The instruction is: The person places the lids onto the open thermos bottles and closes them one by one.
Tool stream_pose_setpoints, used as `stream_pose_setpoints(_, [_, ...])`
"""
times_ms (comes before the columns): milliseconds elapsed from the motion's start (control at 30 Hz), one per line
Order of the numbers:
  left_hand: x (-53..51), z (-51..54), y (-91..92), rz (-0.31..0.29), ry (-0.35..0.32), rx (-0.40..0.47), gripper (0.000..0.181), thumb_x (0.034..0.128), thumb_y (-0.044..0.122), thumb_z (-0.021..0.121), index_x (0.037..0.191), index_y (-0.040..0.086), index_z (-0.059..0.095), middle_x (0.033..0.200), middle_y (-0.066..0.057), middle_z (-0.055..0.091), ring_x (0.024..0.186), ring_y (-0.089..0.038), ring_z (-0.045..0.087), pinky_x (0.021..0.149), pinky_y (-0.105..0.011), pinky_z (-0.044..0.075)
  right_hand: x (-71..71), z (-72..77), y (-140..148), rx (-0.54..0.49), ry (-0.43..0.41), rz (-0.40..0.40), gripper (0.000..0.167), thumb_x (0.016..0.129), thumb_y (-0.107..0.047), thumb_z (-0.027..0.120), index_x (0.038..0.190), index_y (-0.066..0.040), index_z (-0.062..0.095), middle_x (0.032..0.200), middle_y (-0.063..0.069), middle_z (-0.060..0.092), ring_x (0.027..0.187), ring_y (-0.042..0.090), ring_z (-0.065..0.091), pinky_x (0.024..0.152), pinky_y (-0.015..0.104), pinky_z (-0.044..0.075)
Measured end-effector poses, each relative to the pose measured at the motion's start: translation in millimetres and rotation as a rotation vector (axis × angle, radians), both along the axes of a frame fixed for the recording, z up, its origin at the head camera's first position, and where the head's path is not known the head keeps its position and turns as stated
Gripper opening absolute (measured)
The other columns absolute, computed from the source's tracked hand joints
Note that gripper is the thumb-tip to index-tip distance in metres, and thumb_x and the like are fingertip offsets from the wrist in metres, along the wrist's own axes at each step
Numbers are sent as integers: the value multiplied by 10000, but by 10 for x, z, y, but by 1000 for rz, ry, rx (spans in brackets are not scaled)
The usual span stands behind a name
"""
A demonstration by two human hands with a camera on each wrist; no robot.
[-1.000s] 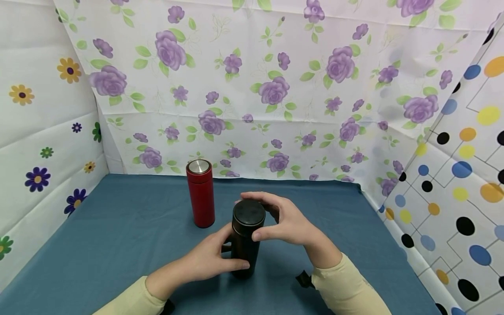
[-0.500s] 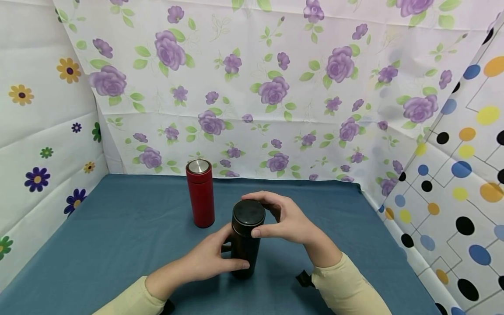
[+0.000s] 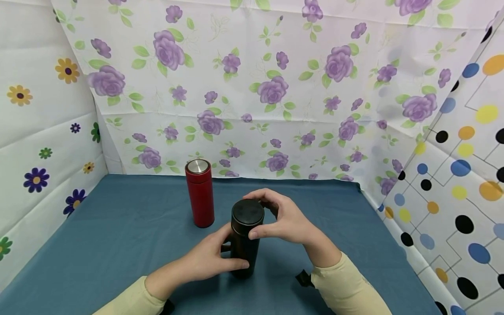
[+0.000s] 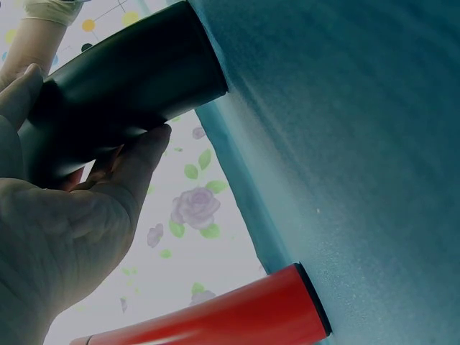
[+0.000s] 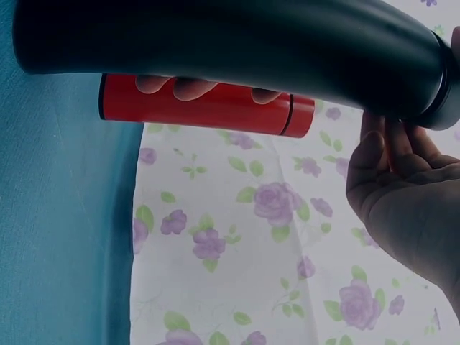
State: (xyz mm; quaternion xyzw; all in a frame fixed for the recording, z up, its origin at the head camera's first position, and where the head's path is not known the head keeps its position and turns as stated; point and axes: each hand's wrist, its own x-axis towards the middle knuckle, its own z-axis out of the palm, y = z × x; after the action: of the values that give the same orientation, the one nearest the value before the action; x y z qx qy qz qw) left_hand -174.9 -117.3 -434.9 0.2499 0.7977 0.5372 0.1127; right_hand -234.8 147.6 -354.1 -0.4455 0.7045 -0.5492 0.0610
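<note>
A black thermos flask (image 3: 245,251) stands upright on the blue cloth, its dark round lid (image 3: 248,212) on top. My left hand (image 3: 206,256) grips the flask's body, thumb across the near side and fingers round behind. Around the lid curl the fingers and thumb of my right hand (image 3: 281,218). In the left wrist view the left hand (image 4: 79,215) wraps the black flask (image 4: 136,79) low on its body. Under the flask's top end, the right wrist view has the right hand (image 5: 410,187), with left fingertips (image 5: 194,88) showing past the flask.
A red thermos flask (image 3: 201,197) with a silver lid top stands behind and left of the black one. Blue cloth (image 3: 138,227) covers the table. A flowered curtain (image 3: 236,109) hangs at the back, with patterned sheets at both sides.
My right thumb and fingers have shifted slightly round the lid, the thumb a little to the left. The left hand and both flasks stay where they were.
</note>
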Motion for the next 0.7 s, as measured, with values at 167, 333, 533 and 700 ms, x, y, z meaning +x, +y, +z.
stream_pose_setpoints(167, [-5, 1, -2, 0, -1, 0, 786, 966, 350, 908, 1618, 343, 469, 1446, 113, 664, 1384, -179, 627, 1177, -629, 509, 1, -2, -13, -1, 5, -4, 697, 919, -465, 938, 1481, -166, 654, 1358, 36, 702, 1183, 289, 666, 1038, 430, 564])
stream_pose_setpoints(333, [-8, -5, -6, 2, -2, -8, 783, 967, 362, 906, 1618, 342, 471, 1439, 112, 668, 1382, -183, 628, 1174, -630, 510, 6, -6, -17, 2, 4, -6, 713, 914, -484, 938, 1482, -166, 647, 1358, 37, 697, 1180, 287, 664, 1026, 429, 567])
stream_pose_setpoints(533, [-7, 4, -1, 6, -15, -9, 790, 963, 356, 909, 1620, 330, 471, 1447, 99, 668, 1390, -203, 625, 1177, -646, 501, -1, -11, -13, 5, 9, -1, 741, 913, -507, 931, 1498, -155, 639, 1388, 42, 687, 1179, 290, 659, 1023, 437, 568])
stream_pose_setpoints(700, [-2, 18, 5, 9, -23, -8, 784, 960, 351, 912, 1612, 323, 478, 1441, 90, 670, 1386, -217, 627, 1175, -653, 501, -21, -13, -1, 7, 0, 17, 757, 936, -513, 907, 1538, -147, 629, 1449, 43, 677, 1205, 295, 659, 1070, 459, 558])
